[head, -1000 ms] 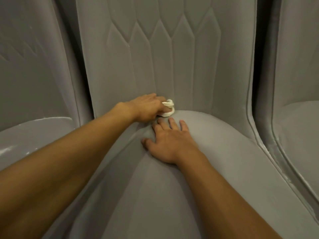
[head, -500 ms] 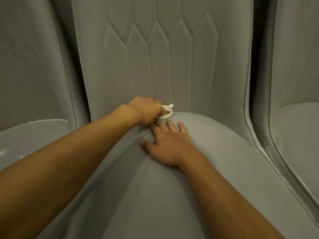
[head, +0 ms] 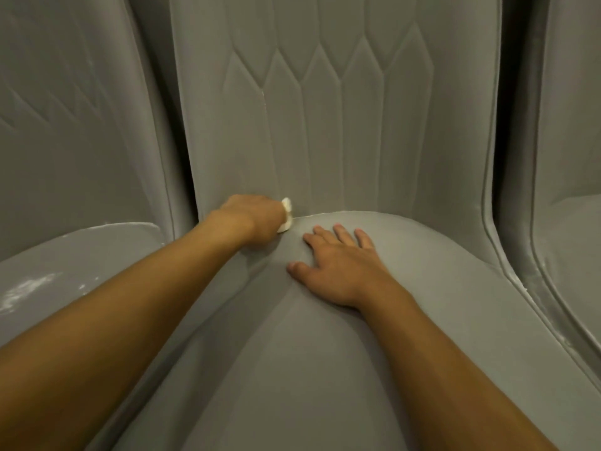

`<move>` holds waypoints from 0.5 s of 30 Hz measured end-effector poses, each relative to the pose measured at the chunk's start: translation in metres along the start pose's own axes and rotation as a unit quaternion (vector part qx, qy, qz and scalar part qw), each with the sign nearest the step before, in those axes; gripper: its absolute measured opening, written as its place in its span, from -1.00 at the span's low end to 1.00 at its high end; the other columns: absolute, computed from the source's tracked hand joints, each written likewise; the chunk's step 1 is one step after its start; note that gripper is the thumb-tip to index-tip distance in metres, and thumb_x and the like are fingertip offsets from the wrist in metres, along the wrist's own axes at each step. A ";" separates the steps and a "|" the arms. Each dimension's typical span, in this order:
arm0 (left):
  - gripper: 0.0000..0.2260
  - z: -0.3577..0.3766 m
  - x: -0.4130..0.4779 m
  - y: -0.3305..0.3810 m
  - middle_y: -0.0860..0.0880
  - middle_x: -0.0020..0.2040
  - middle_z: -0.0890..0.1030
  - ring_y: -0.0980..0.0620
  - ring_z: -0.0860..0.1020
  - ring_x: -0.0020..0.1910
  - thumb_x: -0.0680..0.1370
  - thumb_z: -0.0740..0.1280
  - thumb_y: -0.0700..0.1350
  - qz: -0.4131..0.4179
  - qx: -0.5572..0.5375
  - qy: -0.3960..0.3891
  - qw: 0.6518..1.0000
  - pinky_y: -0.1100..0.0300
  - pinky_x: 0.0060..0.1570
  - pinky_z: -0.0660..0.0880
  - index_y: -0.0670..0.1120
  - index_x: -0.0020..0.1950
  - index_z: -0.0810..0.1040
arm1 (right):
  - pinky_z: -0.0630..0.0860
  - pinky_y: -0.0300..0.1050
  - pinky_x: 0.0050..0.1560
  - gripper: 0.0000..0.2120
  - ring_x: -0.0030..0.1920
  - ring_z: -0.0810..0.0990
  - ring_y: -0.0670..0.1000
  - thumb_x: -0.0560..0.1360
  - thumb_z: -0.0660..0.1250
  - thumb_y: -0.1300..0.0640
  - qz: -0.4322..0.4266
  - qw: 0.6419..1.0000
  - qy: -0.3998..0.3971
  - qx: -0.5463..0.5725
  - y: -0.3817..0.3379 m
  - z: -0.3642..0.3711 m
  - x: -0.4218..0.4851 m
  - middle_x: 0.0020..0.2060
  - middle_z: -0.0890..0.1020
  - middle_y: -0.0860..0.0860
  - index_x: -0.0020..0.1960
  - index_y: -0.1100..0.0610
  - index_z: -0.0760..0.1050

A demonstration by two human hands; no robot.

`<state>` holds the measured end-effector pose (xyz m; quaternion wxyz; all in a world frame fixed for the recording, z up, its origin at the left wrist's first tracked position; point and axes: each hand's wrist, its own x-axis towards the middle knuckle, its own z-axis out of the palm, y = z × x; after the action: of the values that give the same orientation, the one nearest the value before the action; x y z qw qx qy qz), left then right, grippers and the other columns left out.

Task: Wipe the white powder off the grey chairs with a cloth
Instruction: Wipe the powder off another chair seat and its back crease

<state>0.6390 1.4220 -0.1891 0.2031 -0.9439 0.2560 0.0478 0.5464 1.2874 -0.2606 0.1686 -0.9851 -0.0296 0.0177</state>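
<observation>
A grey padded chair (head: pixel 325 369) fills the middle of the head view, its quilted backrest (head: pixel 325 131) rising behind the seat. My left hand (head: pixel 250 219) grips a small white cloth (head: pixel 286 218) and presses it into the crease where seat meets backrest, toward the left side. Only an edge of the cloth shows past my fingers. My right hand (head: pixel 338 265) lies flat on the seat just right of the cloth, fingers spread. A thin white powder line (head: pixel 341 212) runs along the crease to the right of the cloth.
A second grey chair (head: pixel 65 262) stands at the left with white powder smears (head: pixel 26 289) on its seat. A third grey chair (head: pixel 572 255) stands at the right, with powder along its seat edge (head: pixel 523 288).
My left hand has slid the cloth leftward along the crease and now covers more of it. My right hand stays flat on the seat. The view has shifted.
</observation>
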 end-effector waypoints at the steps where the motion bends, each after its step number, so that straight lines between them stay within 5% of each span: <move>1: -0.64 -0.001 0.006 0.005 -0.13 0.37 0.47 -0.20 0.47 0.32 0.70 0.12 -0.01 0.025 -0.010 0.021 0.999 0.06 0.09 0.36 0.06 0.50 0.39 | -0.24 0.16 0.56 -0.31 0.61 -0.12 0.03 0.57 0.01 -0.37 -0.001 1.000 0.001 0.001 0.000 0.000 0.000 0.62 0.01 -0.11 0.61 -0.08 0.06; 8: -0.65 -0.003 0.020 0.029 -0.11 0.38 0.48 -0.17 0.50 0.33 0.72 0.08 0.00 -0.021 0.014 0.034 0.999 0.01 0.17 0.40 -0.02 0.47 0.43 | -0.23 0.15 0.56 -0.32 0.61 -0.11 0.02 0.57 0.01 -0.37 -0.007 1.000 0.005 0.012 0.002 0.000 0.000 0.62 0.04 -0.11 0.60 -0.09 0.09; 15: -0.65 -0.001 -0.010 -0.003 -0.12 0.37 0.51 -0.17 0.51 0.28 0.67 0.19 -0.07 -0.041 0.025 -0.077 0.996 0.04 0.12 0.42 -0.02 0.47 0.43 | -0.24 0.12 0.57 -0.33 0.61 -0.12 0.00 0.58 0.02 -0.36 -0.009 1.000 -0.002 0.024 0.003 -0.003 -0.003 0.62 0.02 -0.12 0.61 -0.10 0.08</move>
<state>0.6317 1.4286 -0.1850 0.2477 -0.9417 0.2015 0.1058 0.5435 1.2830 -0.2590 0.1919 -0.9805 -0.0382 0.0187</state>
